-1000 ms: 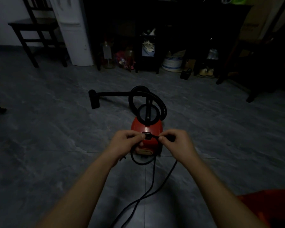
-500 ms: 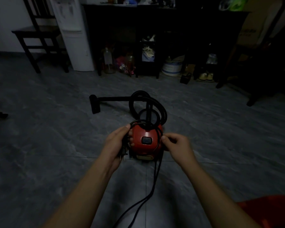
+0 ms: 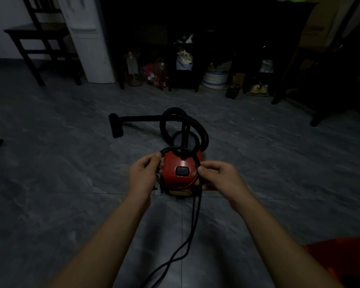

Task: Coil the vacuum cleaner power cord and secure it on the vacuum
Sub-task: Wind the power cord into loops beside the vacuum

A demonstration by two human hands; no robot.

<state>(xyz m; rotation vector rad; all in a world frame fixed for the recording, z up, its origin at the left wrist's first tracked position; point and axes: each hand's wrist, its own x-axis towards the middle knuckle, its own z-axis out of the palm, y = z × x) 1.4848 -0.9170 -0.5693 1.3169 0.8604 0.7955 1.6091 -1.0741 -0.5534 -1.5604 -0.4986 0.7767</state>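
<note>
A small red vacuum cleaner (image 3: 179, 165) stands on the grey tiled floor, its black hose (image 3: 202, 132) looped behind it and the wand with its nozzle (image 3: 115, 125) lying to the left. A loop of the black power cord (image 3: 178, 148) hangs over the vacuum body. My left hand (image 3: 142, 173) pinches the loop at its left side. My right hand (image 3: 216, 175) pinches it at the right side. From there two strands of cord (image 3: 195, 221) run down over the floor toward me.
A dark wooden chair (image 3: 40, 38) and a white appliance (image 3: 89, 38) stand at the back left. Dark shelving (image 3: 185, 48) with jars, a bucket (image 3: 214, 76) and shoes lines the back wall. Something red (image 3: 341, 262) shows at the bottom right.
A second ago both hands pinched the cord close together over the vacuum. They have since spread apart and opened the cord into a loop over the vacuum body.
</note>
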